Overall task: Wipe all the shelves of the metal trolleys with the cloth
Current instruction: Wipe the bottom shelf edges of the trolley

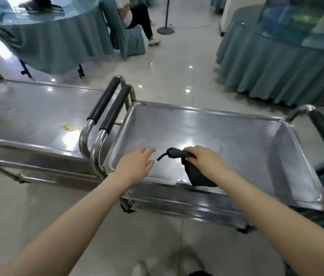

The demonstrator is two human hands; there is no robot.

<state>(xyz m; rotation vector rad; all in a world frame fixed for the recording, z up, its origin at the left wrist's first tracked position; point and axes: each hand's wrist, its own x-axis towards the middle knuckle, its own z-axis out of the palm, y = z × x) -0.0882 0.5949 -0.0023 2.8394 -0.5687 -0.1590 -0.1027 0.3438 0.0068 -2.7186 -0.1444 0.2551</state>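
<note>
Head view: right hand (205, 160) grip clamps the dark cloth (196, 176) over the trolley top shelf (236, 136); left hand (135, 166) hovers, fingers apart.

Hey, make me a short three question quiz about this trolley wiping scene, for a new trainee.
1. True or false: the left hand holds the cloth.
2. The yellow scraps lie on: A. the left trolley; B. the other trolley; C. neither.
3. Fill in: both hands are over the ___ trolley.
Key: 1 false, the right hand grips it; 2 A; 3 right, the right trolley.
</note>
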